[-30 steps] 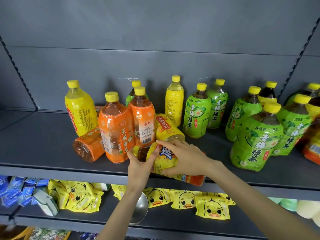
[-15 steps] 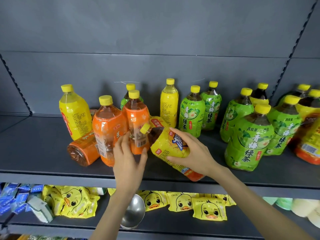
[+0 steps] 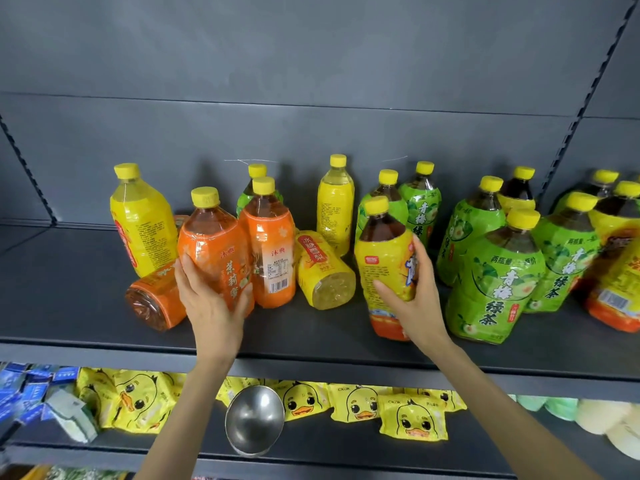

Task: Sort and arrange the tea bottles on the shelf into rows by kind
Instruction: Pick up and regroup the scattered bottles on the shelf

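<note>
My right hand (image 3: 414,303) grips a yellow-labelled dark tea bottle (image 3: 384,265), upright on the dark shelf (image 3: 311,344) near its front edge. My left hand (image 3: 207,299) wraps around the lower part of an upright orange tea bottle (image 3: 218,251). A second orange bottle (image 3: 268,251) stands right behind it. Another orange bottle (image 3: 152,299) lies on its side to the left. A yellow bottle (image 3: 323,270) lies on its side between my hands. Yellow bottles stand at the back left (image 3: 142,220) and back centre (image 3: 335,206).
Several green tea bottles (image 3: 491,282) crowd the right half of the shelf, mixed with more dark tea bottles (image 3: 616,265) at the far right. A green bottle (image 3: 252,188) hides behind the orange ones. The lower shelf holds yellow duck packets (image 3: 412,417) and a steel bowl (image 3: 254,419).
My right hand has stood the tilted yellow-labelled bottle upright and shifted it right. My left hand has left that bottle's cap and taken hold of the front orange bottle.
</note>
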`<state>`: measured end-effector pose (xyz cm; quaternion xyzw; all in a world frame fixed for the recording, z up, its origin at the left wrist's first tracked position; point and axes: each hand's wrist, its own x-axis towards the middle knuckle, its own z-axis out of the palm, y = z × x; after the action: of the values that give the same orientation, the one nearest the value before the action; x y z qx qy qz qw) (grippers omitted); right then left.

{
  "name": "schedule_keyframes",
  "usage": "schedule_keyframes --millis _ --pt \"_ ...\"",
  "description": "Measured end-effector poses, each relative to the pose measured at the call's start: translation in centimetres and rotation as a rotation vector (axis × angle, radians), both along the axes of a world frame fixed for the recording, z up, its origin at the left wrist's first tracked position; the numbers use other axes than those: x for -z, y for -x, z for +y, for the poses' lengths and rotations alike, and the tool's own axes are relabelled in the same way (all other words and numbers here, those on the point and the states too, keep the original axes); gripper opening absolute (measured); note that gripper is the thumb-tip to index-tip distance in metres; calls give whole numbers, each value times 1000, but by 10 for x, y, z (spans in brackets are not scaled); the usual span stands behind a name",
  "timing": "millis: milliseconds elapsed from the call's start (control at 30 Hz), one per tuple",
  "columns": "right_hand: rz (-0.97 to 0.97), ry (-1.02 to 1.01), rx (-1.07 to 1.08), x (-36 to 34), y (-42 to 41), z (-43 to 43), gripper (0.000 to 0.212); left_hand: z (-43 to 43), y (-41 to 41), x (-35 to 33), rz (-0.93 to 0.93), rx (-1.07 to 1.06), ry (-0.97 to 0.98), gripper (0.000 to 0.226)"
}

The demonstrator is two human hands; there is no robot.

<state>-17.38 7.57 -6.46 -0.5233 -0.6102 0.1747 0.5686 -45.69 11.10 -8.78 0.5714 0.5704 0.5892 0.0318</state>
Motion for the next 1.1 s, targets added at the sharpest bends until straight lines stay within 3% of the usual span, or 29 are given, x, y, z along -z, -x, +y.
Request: schedule_keyframes --millis 167,567,733,833,933,1100 --pt "62 -28 58 8 -12 3 96 1 3 9 -17 18 -7 103" --pt "0 56 155 5 -14 19 99 2 4 17 -33 -11 -1 100" --pt "-64 -58 265 14 -3 5 82 2 4 18 -36 -12 -3 98" --pt "-247 -258 306 20 16 -7 66 2 5 19 -51 -7 -4 98" --pt "-446 -384 193 13 38 -5 46 3 6 20 -44 -11 -7 99" --pt "-484 -37 -72 -7 60 34 36 3 5 20 -56 -6 -16 98"
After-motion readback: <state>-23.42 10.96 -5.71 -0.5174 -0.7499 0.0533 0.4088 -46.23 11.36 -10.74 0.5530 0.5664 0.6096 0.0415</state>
